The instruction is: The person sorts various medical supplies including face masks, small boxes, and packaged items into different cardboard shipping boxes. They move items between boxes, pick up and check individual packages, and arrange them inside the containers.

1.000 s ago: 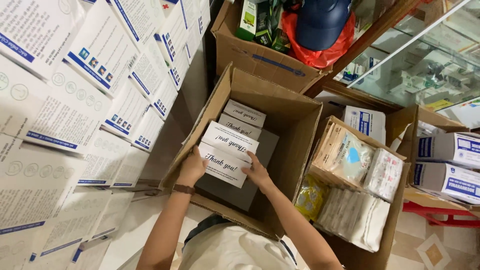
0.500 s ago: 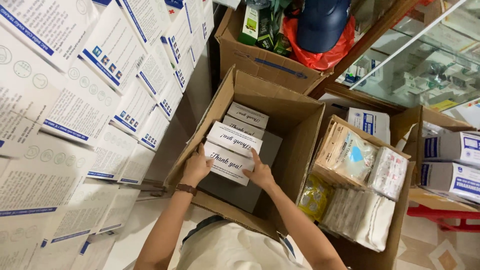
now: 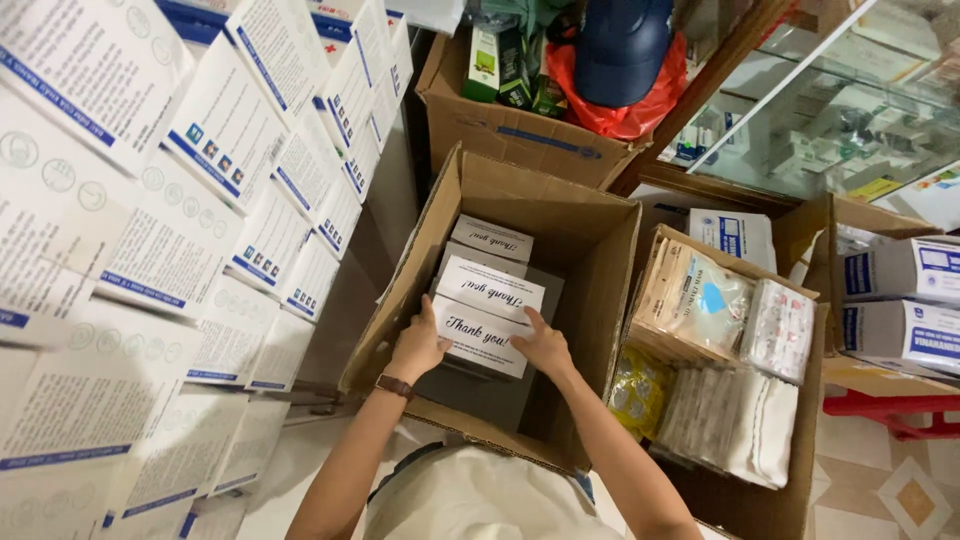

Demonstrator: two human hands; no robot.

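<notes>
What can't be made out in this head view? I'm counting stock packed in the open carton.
- Layers beneath the top white boxes: hidden by those boxes and the cardboard carton walls.
- Palms of the left hand and right hand: turned away, pressed to the nearest box.
- Goods behind the glass cabinet: blurred by reflections.
- Stacked white cartons: cut off by the left edge.

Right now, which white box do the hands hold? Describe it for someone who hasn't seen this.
Find the open cardboard carton at centre. Three white boxes lie in a row inside. The held box is nearest the person, gripped between left hand and right hand.
</notes>
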